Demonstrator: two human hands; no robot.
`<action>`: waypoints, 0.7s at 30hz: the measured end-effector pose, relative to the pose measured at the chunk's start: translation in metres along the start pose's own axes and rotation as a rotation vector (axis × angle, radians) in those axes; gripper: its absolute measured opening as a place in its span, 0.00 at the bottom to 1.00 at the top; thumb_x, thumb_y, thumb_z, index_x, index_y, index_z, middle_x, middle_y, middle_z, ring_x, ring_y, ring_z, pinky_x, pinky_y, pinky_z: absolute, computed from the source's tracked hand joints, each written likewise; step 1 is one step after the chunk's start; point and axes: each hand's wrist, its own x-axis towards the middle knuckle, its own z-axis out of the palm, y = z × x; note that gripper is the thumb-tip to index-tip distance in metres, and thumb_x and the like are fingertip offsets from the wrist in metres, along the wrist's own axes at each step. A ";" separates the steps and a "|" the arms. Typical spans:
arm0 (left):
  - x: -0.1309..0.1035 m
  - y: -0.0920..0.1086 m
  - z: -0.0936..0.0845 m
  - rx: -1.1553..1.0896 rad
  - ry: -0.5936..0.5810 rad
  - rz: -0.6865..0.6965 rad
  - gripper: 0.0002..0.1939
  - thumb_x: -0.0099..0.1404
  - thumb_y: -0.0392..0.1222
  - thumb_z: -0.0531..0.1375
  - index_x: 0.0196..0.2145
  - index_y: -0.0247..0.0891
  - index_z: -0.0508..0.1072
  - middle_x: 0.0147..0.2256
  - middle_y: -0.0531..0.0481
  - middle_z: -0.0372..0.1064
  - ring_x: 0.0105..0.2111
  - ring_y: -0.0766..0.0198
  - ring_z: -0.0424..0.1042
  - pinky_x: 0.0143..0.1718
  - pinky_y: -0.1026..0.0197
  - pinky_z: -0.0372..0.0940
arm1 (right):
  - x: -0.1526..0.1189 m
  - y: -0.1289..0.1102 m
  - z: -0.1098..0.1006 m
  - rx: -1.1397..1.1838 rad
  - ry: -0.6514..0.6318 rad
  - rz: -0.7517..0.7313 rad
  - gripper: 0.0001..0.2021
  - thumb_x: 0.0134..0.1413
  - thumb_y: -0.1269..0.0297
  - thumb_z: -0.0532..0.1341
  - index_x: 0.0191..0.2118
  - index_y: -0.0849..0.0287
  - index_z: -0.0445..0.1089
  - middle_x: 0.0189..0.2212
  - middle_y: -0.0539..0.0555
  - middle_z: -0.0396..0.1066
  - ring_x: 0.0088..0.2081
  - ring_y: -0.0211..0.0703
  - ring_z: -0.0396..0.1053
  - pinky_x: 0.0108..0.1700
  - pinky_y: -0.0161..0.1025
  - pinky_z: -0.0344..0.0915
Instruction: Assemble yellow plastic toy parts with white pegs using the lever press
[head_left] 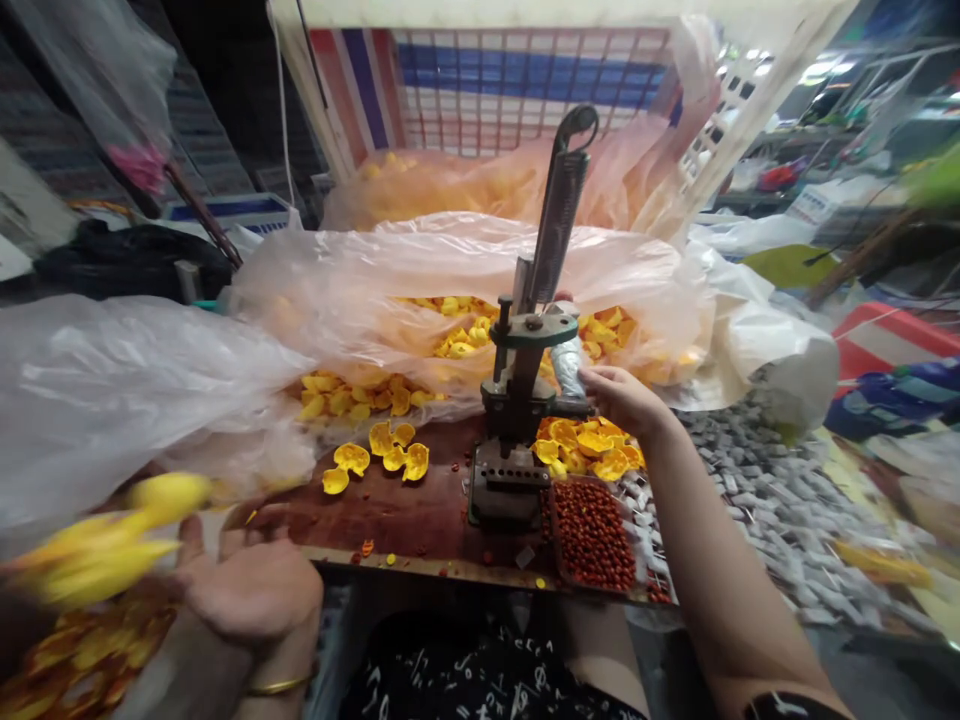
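Symbol-printed cloth (480,668), left hand (244,590) splayed near yellow shells (101,570), right hand (619,395) clasped round handle (568,366)

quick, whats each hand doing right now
Left hand: open, blurred yellow pieces beside it.
Right hand: closed on the wrapped handle.

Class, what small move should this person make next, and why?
Probably bring the left hand to the yellow pieces on the board and take one: that hand is open, palm up, while the right hand holds the wrapped handle of the press.
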 end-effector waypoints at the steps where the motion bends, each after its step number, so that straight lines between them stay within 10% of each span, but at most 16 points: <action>1: -0.002 -0.003 0.001 -0.013 0.029 -0.001 0.22 0.61 0.59 0.49 0.52 0.54 0.59 0.44 0.49 0.66 0.44 0.54 0.67 0.42 0.49 0.65 | 0.004 0.000 0.003 0.027 0.055 -0.035 0.22 0.37 0.47 0.68 0.30 0.61 0.68 0.20 0.49 0.67 0.19 0.32 0.64 0.20 0.29 0.61; 5: -0.008 -0.019 0.058 0.289 -0.289 -0.161 0.27 0.51 0.54 0.62 0.47 0.40 0.68 0.41 0.45 0.61 0.41 0.54 0.67 0.47 0.48 0.63 | 0.022 -0.010 0.015 -0.059 0.349 -0.213 0.22 0.46 0.42 0.61 0.28 0.60 0.65 0.19 0.49 0.67 0.17 0.33 0.63 0.21 0.31 0.63; 8: -0.011 -0.033 0.094 0.673 -0.372 -0.185 0.22 0.51 0.53 0.62 0.43 0.41 0.72 0.46 0.41 0.56 0.50 0.46 0.60 0.52 0.40 0.56 | 0.003 -0.008 -0.009 -0.380 0.324 -0.200 0.18 0.51 0.48 0.58 0.29 0.61 0.67 0.22 0.52 0.70 0.20 0.35 0.66 0.24 0.32 0.64; 15: -0.011 -0.053 0.093 0.691 -0.379 0.078 0.09 0.56 0.46 0.59 0.30 0.37 0.71 0.44 0.43 0.56 0.47 0.50 0.63 0.51 0.46 0.60 | -0.096 0.073 -0.079 -1.256 0.238 0.305 0.07 0.44 0.67 0.61 0.21 0.61 0.73 0.19 0.53 0.71 0.23 0.39 0.67 0.27 0.32 0.57; 21: -0.029 -0.029 0.099 0.391 -0.446 0.367 0.04 0.58 0.39 0.58 0.30 0.38 0.71 0.41 0.45 0.57 0.45 0.55 0.64 0.50 0.51 0.62 | -0.112 0.121 -0.068 -1.206 0.320 0.081 0.11 0.42 0.66 0.62 0.34 0.59 0.76 0.34 0.56 0.70 0.35 0.44 0.69 0.38 0.37 0.62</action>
